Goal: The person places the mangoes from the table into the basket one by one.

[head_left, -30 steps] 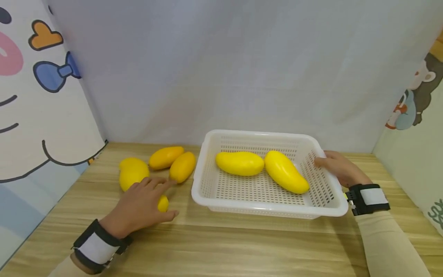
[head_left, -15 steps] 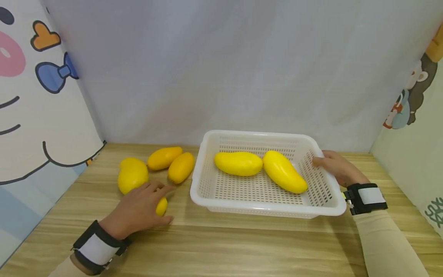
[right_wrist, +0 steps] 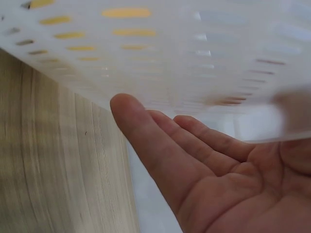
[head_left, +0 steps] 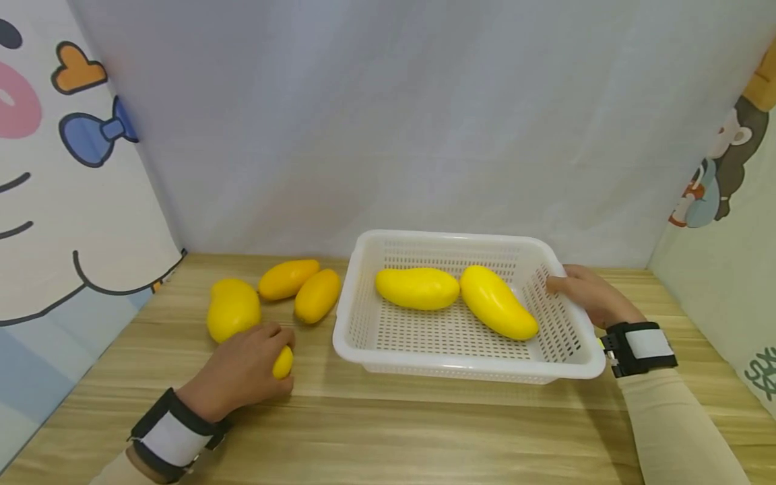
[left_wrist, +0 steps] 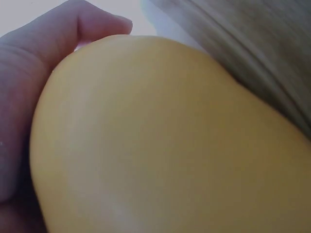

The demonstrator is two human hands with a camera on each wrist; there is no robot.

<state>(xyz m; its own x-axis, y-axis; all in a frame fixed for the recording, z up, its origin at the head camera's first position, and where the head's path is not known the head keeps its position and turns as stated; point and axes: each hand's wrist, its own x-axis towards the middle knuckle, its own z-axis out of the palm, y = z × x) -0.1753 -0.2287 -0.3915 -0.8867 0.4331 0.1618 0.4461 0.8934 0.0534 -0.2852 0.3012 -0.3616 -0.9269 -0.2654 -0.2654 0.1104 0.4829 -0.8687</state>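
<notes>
In the head view, my left hand curls its fingers and thumb round a yellow mango on the table, hiding most of it. The same mango fills the left wrist view, fingers bent along its left side. A white perforated plastic basket stands in the middle with two long yellow mangoes, one lying crosswise, the other slanting. My right hand grips the basket's right side, thumb over the rim; the right wrist view shows its fingers stretched beneath the basket wall.
A plump yellow mango lies just beyond the left hand. Two smaller orange-yellow mangoes, one further back and one by the basket, sit close together. A pale curtain hangs behind the wooden table.
The left hand's spread fingers and thumb have closed in round the mango. The right hand keeps its hold on the basket, which stays in place.
</notes>
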